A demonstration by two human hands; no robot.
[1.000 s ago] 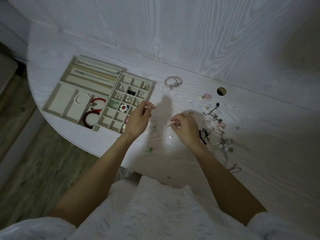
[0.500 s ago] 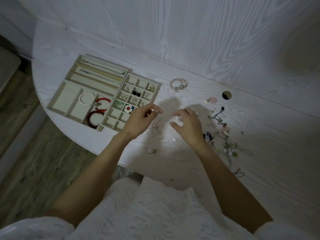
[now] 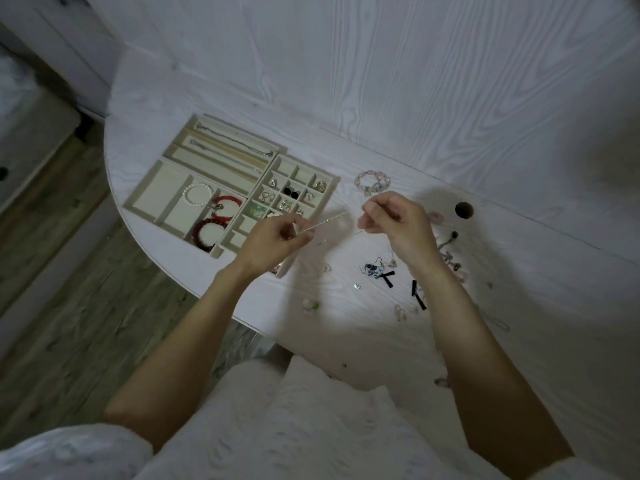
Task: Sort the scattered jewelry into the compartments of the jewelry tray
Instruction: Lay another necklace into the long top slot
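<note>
The beige jewelry tray [image 3: 154,187] lies at the table's left, with chains in its long slots, a pearl bracelet [image 3: 197,195], red bracelets [image 3: 207,230] and small earrings in its grid. My left hand [image 3: 273,242] pinches one end of a thin silver chain [image 3: 327,221] just right of the tray's near corner. My right hand [image 3: 398,225] pinches the other end, so the chain hangs between them above the table. Scattered jewelry [image 3: 377,270] lies under and right of my right hand.
A pale beaded bracelet [image 3: 372,181] lies beyond my hands. A round cable hole [image 3: 464,210] sits in the white table [image 3: 519,323] to the right. Black bar pieces [image 3: 417,294] and small beads [image 3: 311,306] lie near the front. The curved table edge runs close on the left.
Both hands have lifted off the table and now hold a thin chain stretched between them; before, the right hand was reaching down among the scattered pieces. The camera view has shifted.
</note>
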